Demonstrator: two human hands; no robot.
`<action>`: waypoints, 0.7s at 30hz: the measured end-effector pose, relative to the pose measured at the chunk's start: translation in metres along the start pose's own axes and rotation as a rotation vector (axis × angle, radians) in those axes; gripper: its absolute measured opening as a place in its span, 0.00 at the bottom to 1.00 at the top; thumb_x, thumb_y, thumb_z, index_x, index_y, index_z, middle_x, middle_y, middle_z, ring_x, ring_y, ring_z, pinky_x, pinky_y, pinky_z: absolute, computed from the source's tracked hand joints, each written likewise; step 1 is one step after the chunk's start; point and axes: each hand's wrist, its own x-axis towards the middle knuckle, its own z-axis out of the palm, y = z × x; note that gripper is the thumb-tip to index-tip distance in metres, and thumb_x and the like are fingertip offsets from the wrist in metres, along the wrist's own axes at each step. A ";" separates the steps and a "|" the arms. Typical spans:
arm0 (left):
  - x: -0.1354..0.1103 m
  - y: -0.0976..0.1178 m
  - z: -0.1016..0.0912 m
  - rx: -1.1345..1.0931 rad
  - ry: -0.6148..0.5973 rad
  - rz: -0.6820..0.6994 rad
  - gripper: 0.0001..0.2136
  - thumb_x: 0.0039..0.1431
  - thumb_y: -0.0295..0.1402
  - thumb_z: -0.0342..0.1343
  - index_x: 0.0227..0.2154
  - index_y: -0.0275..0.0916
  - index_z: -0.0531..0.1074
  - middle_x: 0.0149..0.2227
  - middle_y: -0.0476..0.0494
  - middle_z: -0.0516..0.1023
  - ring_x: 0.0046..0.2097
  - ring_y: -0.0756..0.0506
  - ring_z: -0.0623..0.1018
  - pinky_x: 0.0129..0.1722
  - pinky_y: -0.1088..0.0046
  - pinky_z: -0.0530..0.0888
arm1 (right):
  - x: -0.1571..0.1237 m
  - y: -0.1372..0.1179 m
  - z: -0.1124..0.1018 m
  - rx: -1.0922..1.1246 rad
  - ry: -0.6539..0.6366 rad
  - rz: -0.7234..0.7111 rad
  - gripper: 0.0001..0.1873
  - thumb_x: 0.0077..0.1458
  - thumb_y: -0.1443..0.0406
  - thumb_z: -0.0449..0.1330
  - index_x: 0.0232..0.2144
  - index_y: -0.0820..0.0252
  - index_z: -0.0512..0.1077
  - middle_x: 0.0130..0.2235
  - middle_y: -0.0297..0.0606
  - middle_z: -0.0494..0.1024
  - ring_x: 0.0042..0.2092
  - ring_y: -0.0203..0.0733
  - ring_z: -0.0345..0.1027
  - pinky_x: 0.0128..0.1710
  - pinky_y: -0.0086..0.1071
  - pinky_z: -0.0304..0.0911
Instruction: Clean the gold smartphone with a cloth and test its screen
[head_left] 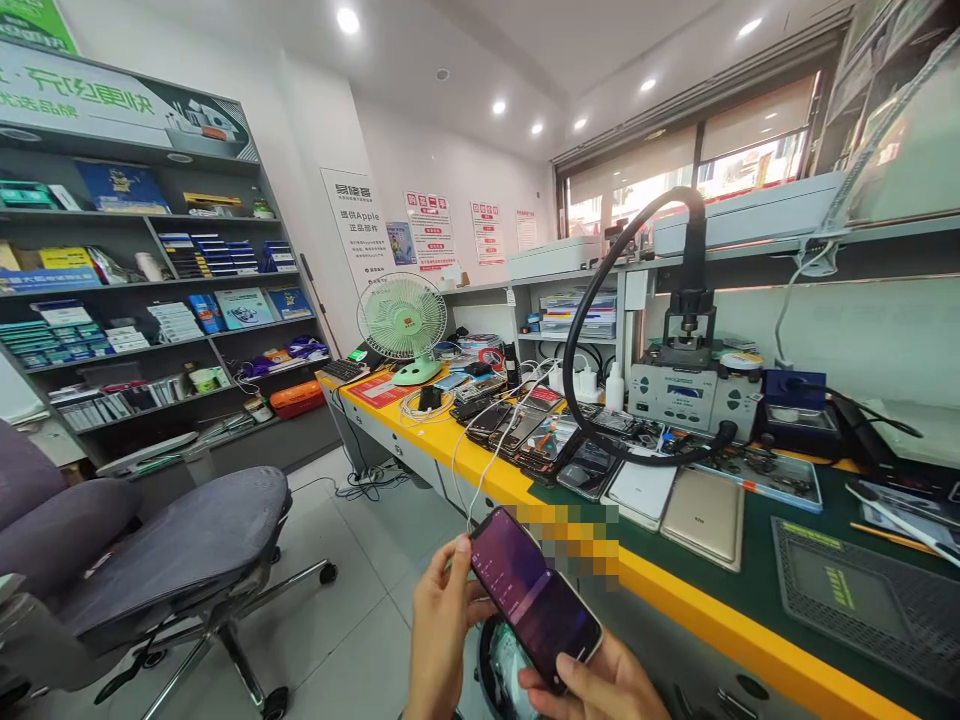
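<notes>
A smartphone (pixel 525 590) with a lit, dark purple screen is held between both my hands in front of the yellow workbench edge. My left hand (pixel 442 620) is closed on its upper left end, thumb and fingers pinching the side. Around the lower right end, my right hand (pixel 592 685) is wrapped, with the thumb lying on the screen near the bottom. A white cable (pixel 491 455) runs from the bench down to the phone's top end by my left fingers; whether it is plugged in or only gripped there I cannot tell.
Several phones (pixel 517 430) cover the yellow bench (pixel 675 620), with a silver phone (pixel 641 490) and gold phone (pixel 701 515) at the front. A hot air station (pixel 686 395), its black hose (pixel 574 350) and a green fan (pixel 409 320) stand behind. A grey chair (pixel 187 540) is left.
</notes>
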 end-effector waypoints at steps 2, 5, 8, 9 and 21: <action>-0.002 -0.009 0.000 0.049 0.055 0.033 0.31 0.54 0.48 0.63 0.55 0.34 0.66 0.41 0.36 0.83 0.36 0.40 0.82 0.33 0.65 0.79 | 0.002 0.005 -0.001 -0.007 0.019 -0.014 0.37 0.38 0.57 0.80 0.49 0.61 0.73 0.42 0.45 0.82 0.44 0.57 0.78 0.50 0.46 0.70; -0.005 -0.016 -0.003 0.028 -0.011 0.034 0.34 0.52 0.46 0.66 0.57 0.34 0.63 0.41 0.35 0.82 0.35 0.40 0.81 0.34 0.64 0.79 | 0.001 0.009 -0.001 -0.034 0.011 -0.064 0.35 0.40 0.57 0.79 0.48 0.61 0.74 0.43 0.46 0.82 0.44 0.57 0.78 0.50 0.47 0.69; -0.007 -0.013 -0.007 0.008 -0.047 0.024 0.32 0.54 0.44 0.65 0.58 0.34 0.63 0.40 0.37 0.82 0.36 0.41 0.81 0.34 0.64 0.79 | -0.004 0.009 0.001 -0.029 -0.058 -0.085 0.29 0.44 0.60 0.77 0.47 0.61 0.74 0.42 0.47 0.82 0.44 0.57 0.78 0.48 0.47 0.69; -0.008 -0.011 -0.008 0.010 -0.043 0.028 0.33 0.54 0.44 0.65 0.59 0.34 0.63 0.40 0.37 0.82 0.36 0.41 0.81 0.34 0.65 0.79 | -0.005 0.008 0.001 -0.018 -0.088 -0.083 0.27 0.45 0.62 0.76 0.47 0.61 0.75 0.42 0.47 0.82 0.45 0.58 0.78 0.48 0.47 0.69; -0.020 -0.003 -0.004 0.033 -0.033 0.053 0.36 0.55 0.42 0.64 0.63 0.34 0.60 0.42 0.38 0.80 0.36 0.44 0.77 0.32 0.67 0.78 | -0.018 0.001 0.000 -0.043 -0.201 -0.074 0.33 0.47 0.70 0.65 0.57 0.63 0.69 0.46 0.49 0.80 0.46 0.60 0.77 0.41 0.45 0.74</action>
